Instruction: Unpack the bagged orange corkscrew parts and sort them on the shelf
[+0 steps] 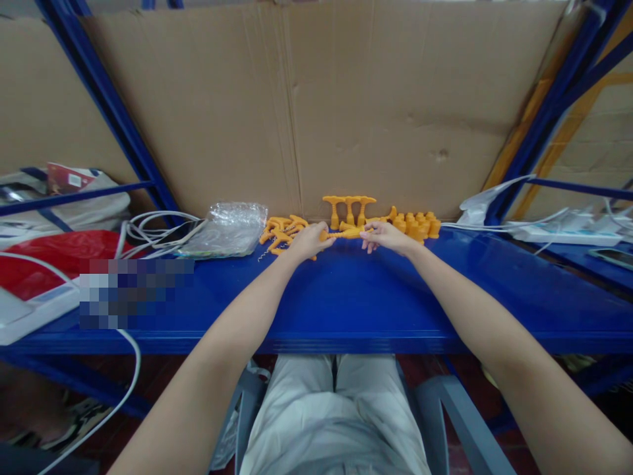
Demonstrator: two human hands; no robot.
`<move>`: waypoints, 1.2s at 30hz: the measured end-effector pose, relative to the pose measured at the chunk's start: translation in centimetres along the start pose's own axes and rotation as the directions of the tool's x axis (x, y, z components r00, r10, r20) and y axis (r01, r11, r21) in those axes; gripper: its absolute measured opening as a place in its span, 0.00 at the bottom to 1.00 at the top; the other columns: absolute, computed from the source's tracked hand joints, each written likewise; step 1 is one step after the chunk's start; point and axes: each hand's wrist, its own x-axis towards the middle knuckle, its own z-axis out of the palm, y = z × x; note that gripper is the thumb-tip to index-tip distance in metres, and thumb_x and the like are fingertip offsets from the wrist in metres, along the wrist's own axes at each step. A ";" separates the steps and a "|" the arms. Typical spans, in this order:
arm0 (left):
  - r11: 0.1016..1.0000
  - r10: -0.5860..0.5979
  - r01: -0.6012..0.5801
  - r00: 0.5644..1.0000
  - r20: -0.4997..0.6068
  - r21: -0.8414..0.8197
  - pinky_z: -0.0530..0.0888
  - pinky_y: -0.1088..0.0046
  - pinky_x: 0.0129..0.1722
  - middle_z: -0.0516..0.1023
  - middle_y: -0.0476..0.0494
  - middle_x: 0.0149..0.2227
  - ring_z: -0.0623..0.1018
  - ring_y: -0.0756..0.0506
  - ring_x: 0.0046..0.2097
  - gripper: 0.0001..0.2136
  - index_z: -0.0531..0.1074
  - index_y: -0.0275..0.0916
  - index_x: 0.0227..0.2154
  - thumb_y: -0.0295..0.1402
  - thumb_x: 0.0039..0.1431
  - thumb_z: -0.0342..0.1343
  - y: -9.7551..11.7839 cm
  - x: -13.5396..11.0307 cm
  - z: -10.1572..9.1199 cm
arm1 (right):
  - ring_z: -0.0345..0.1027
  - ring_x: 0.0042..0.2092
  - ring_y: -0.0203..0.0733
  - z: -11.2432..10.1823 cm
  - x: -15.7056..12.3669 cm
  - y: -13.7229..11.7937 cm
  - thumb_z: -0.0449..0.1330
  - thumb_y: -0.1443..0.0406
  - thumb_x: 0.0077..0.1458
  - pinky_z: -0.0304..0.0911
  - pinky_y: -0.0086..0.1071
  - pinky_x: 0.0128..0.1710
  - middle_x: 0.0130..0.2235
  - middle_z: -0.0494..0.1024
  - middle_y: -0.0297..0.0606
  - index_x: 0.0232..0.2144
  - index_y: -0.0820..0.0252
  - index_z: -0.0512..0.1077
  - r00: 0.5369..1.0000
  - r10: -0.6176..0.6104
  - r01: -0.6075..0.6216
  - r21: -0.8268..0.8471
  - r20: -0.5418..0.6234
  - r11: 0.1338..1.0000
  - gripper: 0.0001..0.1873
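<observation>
My left hand (309, 242) is closed on one end of a yellow corkscrew piece (349, 231) held level over the back of the table. At the other end of that piece, the fingers of my right hand (384, 235) are pinched on it; the exact contact is partly hidden. Beside my left hand lies a pile of yellow corkscrew handles (281, 229), some with metal spirals showing. Several yellow T-shaped corkscrews (349, 210) stand upright behind my hands. To the right of my right hand, a group of yellow bell-shaped sleeves (419, 225) stands close together.
A blue metal table (356, 297) runs beneath my arms, backed by a cardboard sheet (395, 99). Clear plastic bags (227, 231), white cables (158, 224) and a red bag (59, 257) lie left. At right are a power strip (568, 234) and a phone (613, 257).
</observation>
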 end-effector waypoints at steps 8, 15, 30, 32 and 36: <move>0.999 0.026 -0.025 0.999 -0.021 0.029 0.70 0.70 0.39 0.81 0.43 0.35 0.79 0.42 0.40 0.09 0.71 0.40 0.37 0.40 0.60 0.59 0.1 0.0 0.0 | 0.64 0.18 0.32 0.1 0.0 0.1 0.63 0.53 0.62 0.62 0.25 0.20 0.18 0.73 0.34 0.25 0.59 0.67 0.999 0.006 -0.006 0.003 0.044 1.000 0.20; 1.000 0.004 -0.004 1.000 0.030 -0.010 0.69 0.71 0.37 0.80 0.45 0.32 0.79 0.43 0.37 0.10 0.72 0.40 0.37 0.41 0.60 0.58 0.2 0.0 -0.1 | 0.69 0.21 0.32 0.2 0.1 0.1 0.62 0.57 0.64 0.60 0.23 0.19 0.24 0.79 0.37 0.28 0.61 0.69 1.000 0.004 -0.004 -0.034 0.003 0.999 0.16; 0.997 0.022 -0.024 0.999 0.025 0.069 0.69 0.70 0.39 0.80 0.45 0.32 0.79 0.42 0.38 0.10 0.71 0.41 0.35 0.42 0.60 0.57 0.8 -0.3 -0.6 | 0.67 0.20 0.32 -0.2 0.1 0.1 0.67 0.44 0.53 0.62 0.26 0.21 0.21 0.76 0.38 0.21 0.60 0.69 0.994 -0.089 0.091 -0.035 0.066 0.995 0.28; 0.998 0.026 -0.027 0.999 0.019 0.052 0.69 0.70 0.38 0.80 0.46 0.30 0.79 0.42 0.37 0.10 0.72 0.41 0.35 0.42 0.59 0.57 0.7 -0.3 -0.5 | 0.67 0.19 0.33 -0.1 0.1 0.1 0.64 0.44 0.56 0.63 0.27 0.21 0.20 0.76 0.38 0.20 0.60 0.68 0.995 -0.083 0.086 -0.053 0.056 0.995 0.28; 1.000 -0.006 0.007 0.999 0.043 -0.010 0.69 0.71 0.35 0.79 0.48 0.27 0.79 0.43 0.35 0.10 0.72 0.41 0.35 0.42 0.59 0.58 0.5 -0.1 -0.4 | 0.70 0.23 0.35 -0.3 0.6 0.6 0.62 0.47 0.60 0.67 0.29 0.26 0.25 0.78 0.40 0.25 0.60 0.70 0.996 -0.085 0.091 -0.163 0.041 0.982 0.24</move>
